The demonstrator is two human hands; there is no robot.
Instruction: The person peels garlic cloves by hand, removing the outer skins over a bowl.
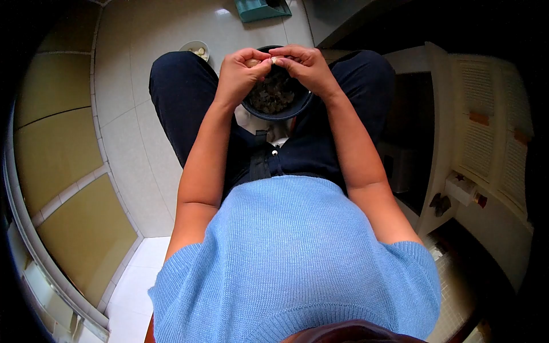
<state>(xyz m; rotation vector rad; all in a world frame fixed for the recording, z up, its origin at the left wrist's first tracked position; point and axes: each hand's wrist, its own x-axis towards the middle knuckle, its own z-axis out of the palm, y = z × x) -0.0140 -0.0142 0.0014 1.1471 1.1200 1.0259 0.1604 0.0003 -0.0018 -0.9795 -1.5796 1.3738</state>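
Over a dark round bin (pixel 297 110), my left hand (pixel 243 74) and my right hand (pixel 306 70) meet fingertip to fingertip. Between their pinched fingers is a small pale garlic clove (pixel 274 59), partly covered by the thumbs. Another pale piece, looking like garlic (pixel 253 62), shows under the curled fingers of my left hand. Dark, flaky scraps (pixel 273 96) lie inside the bin below. Beyond my left knee, a white bowl (pixel 196 43) on the floor holds several pale peeled cloves (pixel 200 52).
My knees in dark trousers (pixel 186 97) flank the bin on both sides. A teal dustpan (pixel 263 10) lies on the tiled floor (pixel 131 74) ahead. Yellowish cabinet panels (pixel 68 148) line the left; an open-fronted pale cabinet (pixel 437 114) stands at the right.
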